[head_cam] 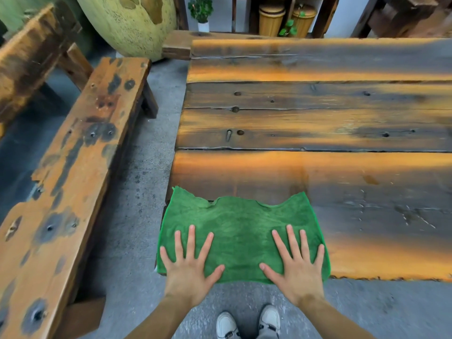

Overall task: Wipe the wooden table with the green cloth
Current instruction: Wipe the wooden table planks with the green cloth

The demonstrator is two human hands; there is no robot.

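1. The fingers of the left hand (189,267) are spread wide and lie flat, palm down, on the near left part of the green cloth (241,237), with the thumb angled inward.
2. The fingers of the right hand (297,267) are likewise splayed and flat, palm down, on the near right part of the cloth, thumb pointing inward toward the other thumb.
3. Both wrists sit at the near edge of the cloth, and both bare forearms run straight back toward the viewer.
4. The cloth lies spread out on the near left corner of the wooden table (318,118), its left edge hanging slightly past the table's end.
5. A wooden bench (73,167) stands to the left of the table, apart from it.
6. Two white shoes (248,322) stand on the grey floor below, between the forearms.
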